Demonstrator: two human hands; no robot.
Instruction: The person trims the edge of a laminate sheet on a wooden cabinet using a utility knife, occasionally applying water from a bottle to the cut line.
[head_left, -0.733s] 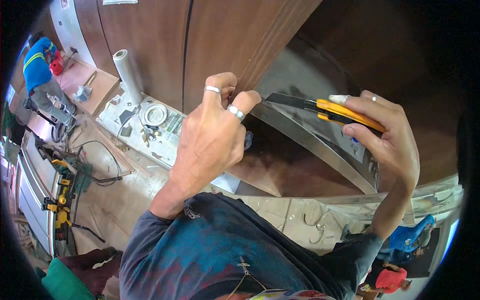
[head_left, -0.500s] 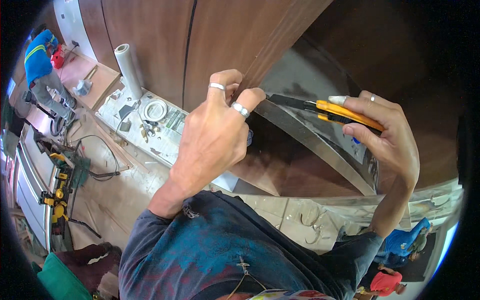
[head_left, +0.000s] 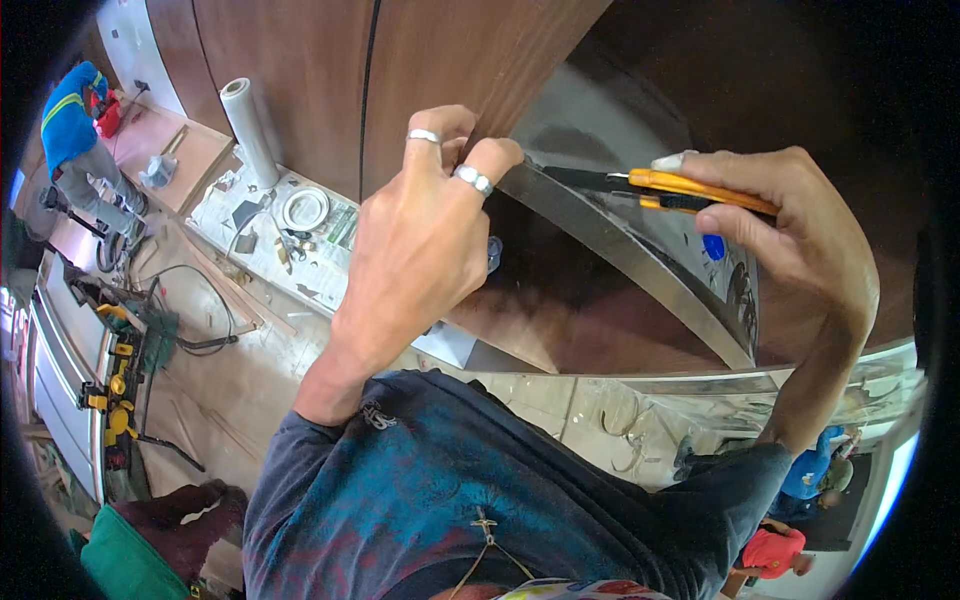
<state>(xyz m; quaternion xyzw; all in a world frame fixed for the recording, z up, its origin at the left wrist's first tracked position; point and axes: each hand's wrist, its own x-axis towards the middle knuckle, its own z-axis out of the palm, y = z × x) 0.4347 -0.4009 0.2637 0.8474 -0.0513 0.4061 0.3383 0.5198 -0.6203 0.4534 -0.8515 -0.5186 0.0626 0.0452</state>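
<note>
My right hand grips a yellow and black utility knife, its dark blade resting along the top edge of a curved edge strip at a dark shelf recess. My left hand, with silver rings, has curled, closed fingertips at the upper end of that strip, against the wooden panel edge; what they pinch is hidden. A blue object sits just below the knife.
At left, a bench bears a white roll, tape and scraps. A co-worker bends nearby. A saw stand, cables and offcuts lie on the floor. More people are at lower right.
Both hands and the knife appear higher in view, along with the panels and bench. My right hand has shifted rightward relative to the left, and its wrist is more bent.
</note>
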